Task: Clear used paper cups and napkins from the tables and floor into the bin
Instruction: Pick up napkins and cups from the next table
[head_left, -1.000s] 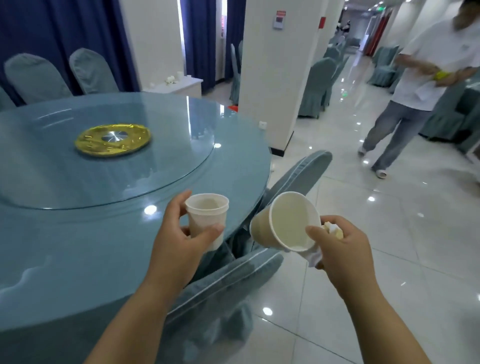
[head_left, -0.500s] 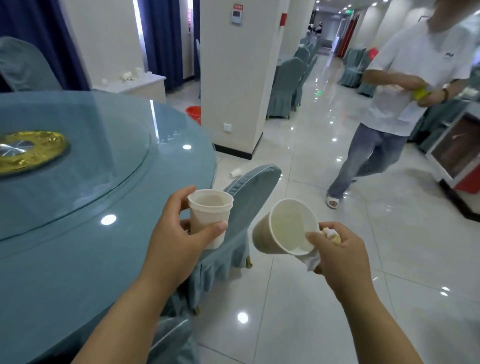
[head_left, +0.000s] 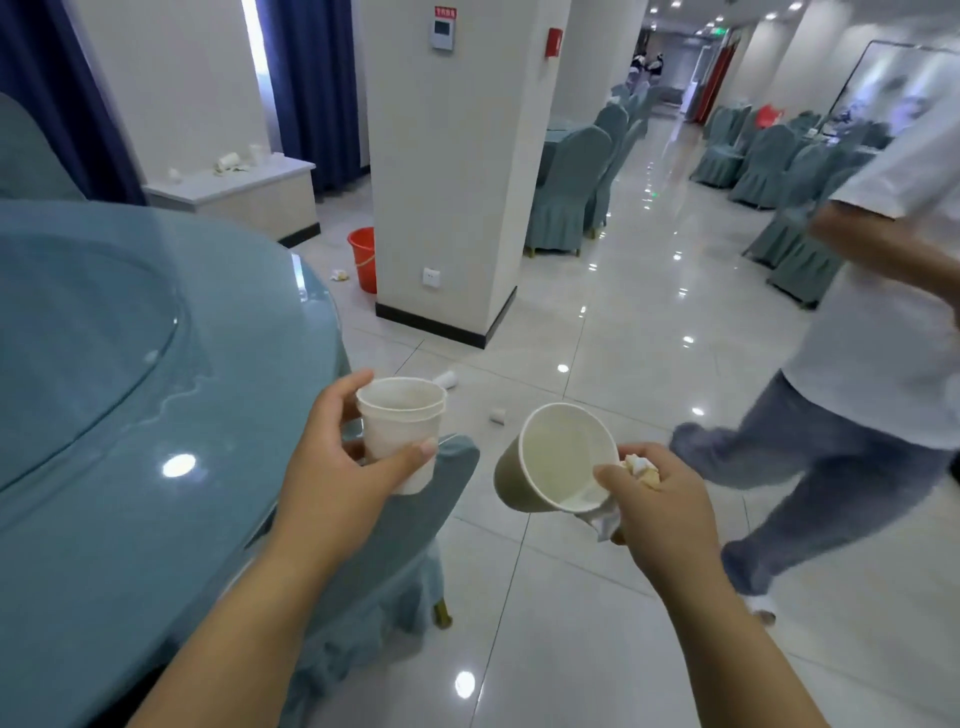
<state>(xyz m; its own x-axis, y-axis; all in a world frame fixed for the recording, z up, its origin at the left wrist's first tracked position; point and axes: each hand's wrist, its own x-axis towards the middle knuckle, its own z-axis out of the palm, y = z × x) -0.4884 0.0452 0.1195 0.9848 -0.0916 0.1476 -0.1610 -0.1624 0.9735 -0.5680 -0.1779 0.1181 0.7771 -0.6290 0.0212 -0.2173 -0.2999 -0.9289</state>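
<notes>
White cup: upright, held in the air in the left hand, thumb across the front wall, fingers curled round the back; the rim looks doubled, poss. two cups nested, cannot confirm. Tan cup: tipped on its side, mouth toward the camera, white inside, pinched at the lower rim by the right hand. Same hand also grips a crumpled napkin, yellowish wad showing above the knuckles, with a white scrap hanging below the cup rim. Both cups are apart from each other and over the floor, just off the edge of the round table, teal cloth under glass w/ a glass turntable. A teal-covered chair stands directly under the left hand, tucked against the table. On the floor beyond: a fallen cup on its side and a smaller white piece near it, both on the tiles. Further back, an orange bucket stands beside the pillar, a napkin scrap just left of it. Side cabinet by the wall carries more cups and paper litter. Another person – white shirt, grey trousers – at right, mid-stride. More covered chairs line the hall.
</notes>
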